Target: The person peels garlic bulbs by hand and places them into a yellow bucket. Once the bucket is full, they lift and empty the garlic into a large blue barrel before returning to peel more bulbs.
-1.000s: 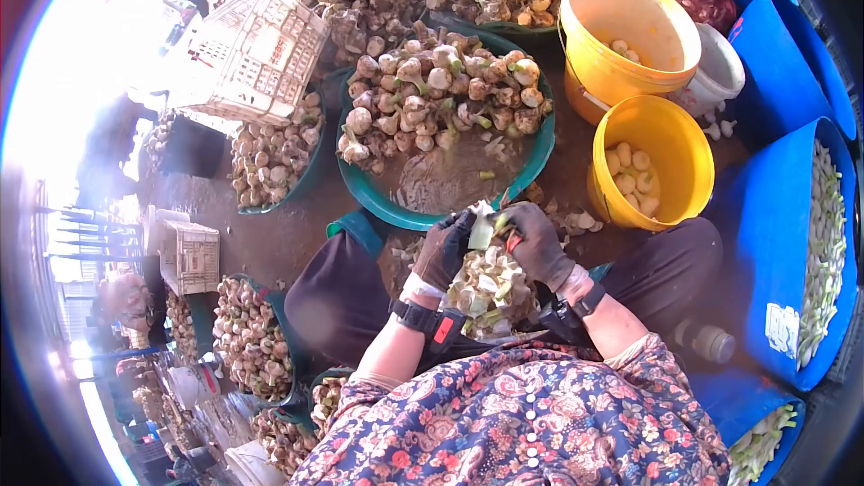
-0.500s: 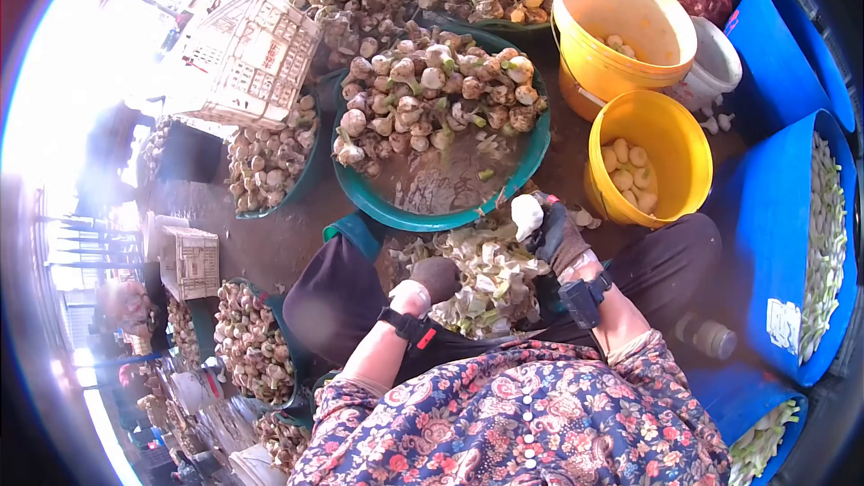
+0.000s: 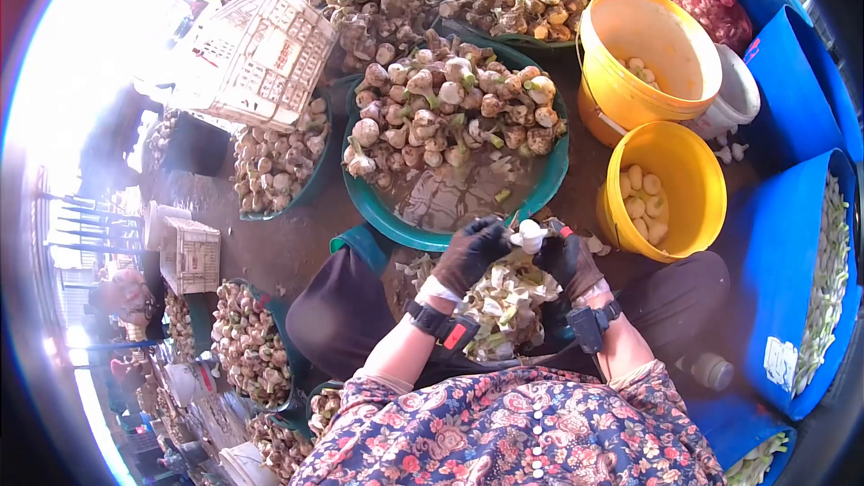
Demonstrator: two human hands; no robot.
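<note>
Bulb [image 3: 529,236], white and peeled, sits pinched between two dark-gloved hands just above the person's lap. The left hand [image 3: 470,254] curls its fingers round the bulb's left side; the right hand [image 3: 569,263] closes on the right side, thumb and fingers bent in tight. A speck of red shows at the right fingers, but I cannot tell what it is. Directly beneath the hands lies a heap of pale green peelings [image 3: 504,301], spread across the lap. Just beyond the bulb is the near rim of a green basin [image 3: 382,216] piled with unpeeled bulbs. To the right, close by, stands a yellow bucket [image 3: 693,157] holding peeled ones, and past it a blue tub [image 3: 774,243].
</note>
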